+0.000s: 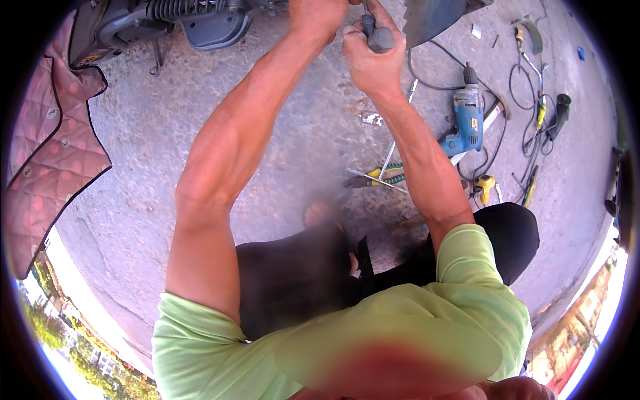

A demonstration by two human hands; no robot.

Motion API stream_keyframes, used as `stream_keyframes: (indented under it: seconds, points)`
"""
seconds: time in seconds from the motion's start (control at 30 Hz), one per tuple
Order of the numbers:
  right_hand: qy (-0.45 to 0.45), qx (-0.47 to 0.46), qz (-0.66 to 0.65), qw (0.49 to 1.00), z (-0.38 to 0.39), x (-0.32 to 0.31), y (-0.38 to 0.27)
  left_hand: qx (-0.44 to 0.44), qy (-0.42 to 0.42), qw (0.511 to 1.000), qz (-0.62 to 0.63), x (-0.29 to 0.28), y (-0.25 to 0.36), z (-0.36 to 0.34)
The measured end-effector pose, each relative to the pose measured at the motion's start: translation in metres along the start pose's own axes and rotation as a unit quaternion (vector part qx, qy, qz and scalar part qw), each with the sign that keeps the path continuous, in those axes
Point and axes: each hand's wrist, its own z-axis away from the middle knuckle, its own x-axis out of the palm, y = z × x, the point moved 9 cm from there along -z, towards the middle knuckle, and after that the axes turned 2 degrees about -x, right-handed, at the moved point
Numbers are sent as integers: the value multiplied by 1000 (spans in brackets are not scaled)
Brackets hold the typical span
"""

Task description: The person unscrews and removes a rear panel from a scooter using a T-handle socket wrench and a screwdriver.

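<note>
My right hand [371, 59] is closed around the grey handle of a tool [380, 39] near the top edge of the head view. Just to its left, my left hand [316, 15] reaches up to the same spot on a scooter; its fingers are cut off by the frame edge, so I cannot see whether it holds anything. The scooter's black underside and spring [193, 17] run along the top left. A dark curved panel [430, 17] sits right beside my right hand. Both forearms stretch up from my light green sleeves.
On the concrete ground lie a blue electric drill [467, 119] with its black cable, pliers with green and yellow grips [377, 177], a yellow-handled tool [485, 187] and several small tools at the right. A pink quilted cover [47, 153] hangs at the left. My dark-trousered knees [293, 273] are below.
</note>
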Motion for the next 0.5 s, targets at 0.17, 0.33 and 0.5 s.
stream_keyframes:
  seconds: [0.17, 0.33, 0.5]
  points:
    - [84, 376, -570, 726, 15, 33, -2, 15, -9, 1000, -7, -3, 5, 3]
    - [109, 352, -807, 461, 12, 39, -6, 13, -3, 1000, 1, -2, 6, 2]
    - [140, 360, -833, 396, 12, 41, -7, 17, -7, 1000, -10, -2, 5, 1]
